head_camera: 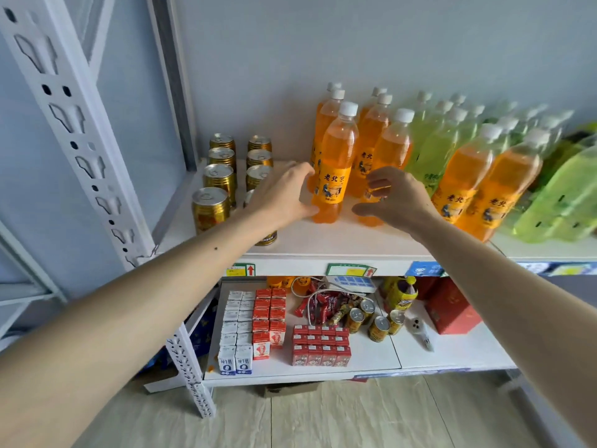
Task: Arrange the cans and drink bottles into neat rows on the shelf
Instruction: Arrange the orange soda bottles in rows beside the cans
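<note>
Orange soda bottles (336, 163) stand full and heavy, slick-sided, on the shelf (339, 244); my left hand (284, 195) and right hand (394, 198), fingers spread, flank their labelled middles, gripping nothing.

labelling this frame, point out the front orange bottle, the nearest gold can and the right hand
front orange bottle (334, 176), head view, on its label
nearest gold can (210, 206), head view, on its side
right hand (392, 197), head view, on its back

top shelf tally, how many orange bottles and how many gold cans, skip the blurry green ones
orange bottles: 8
gold cans: 8 (one is mostly hidden behind the left hand)
total: 16
</note>
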Available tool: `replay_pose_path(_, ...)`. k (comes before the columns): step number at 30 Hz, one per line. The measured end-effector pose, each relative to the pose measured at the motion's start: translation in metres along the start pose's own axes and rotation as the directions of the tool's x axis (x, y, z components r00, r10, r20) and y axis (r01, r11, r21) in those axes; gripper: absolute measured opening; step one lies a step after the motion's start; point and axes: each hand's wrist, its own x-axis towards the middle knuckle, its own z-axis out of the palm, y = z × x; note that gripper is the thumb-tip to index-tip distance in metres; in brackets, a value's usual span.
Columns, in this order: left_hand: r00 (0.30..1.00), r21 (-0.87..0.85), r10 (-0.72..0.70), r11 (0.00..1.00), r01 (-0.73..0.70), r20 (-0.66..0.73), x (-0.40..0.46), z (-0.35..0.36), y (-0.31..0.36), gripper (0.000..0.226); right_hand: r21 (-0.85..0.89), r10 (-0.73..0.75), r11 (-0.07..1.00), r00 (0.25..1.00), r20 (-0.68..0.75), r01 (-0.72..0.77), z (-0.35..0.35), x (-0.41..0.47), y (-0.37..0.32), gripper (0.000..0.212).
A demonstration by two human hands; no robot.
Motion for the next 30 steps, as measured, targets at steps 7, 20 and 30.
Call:
replay_pose_path(7, 0.99, -0.043, -0.09, 0.994, 0.096, 0.113, 0.007, 0.052, 0.007, 0.066, -0.095, -0.1, 0.989, 0.986, 0.135, 0.113, 0.0, 0.015, 0.037, 0.064)
replay_pose_path(20, 0.974, 0.217, -0.032, 0.976, -0.018, 0.223, -0.017, 0.107, 0.012, 0.057, -0.304, -0.18, 0.91, 0.928, 0.326, 0.283, 0.036, -0.007, 0.116, 0.065)
replay_pose_path(30, 0.994, 0.278, 0.0, 0.96, -0.031, 0.111, -0.027, 0.119, 0.01, 0.043, -0.349, -0.184, 0.901, 0.956, 0.23, 0.257, 0.042, -0.006, 0.116, 0.048)
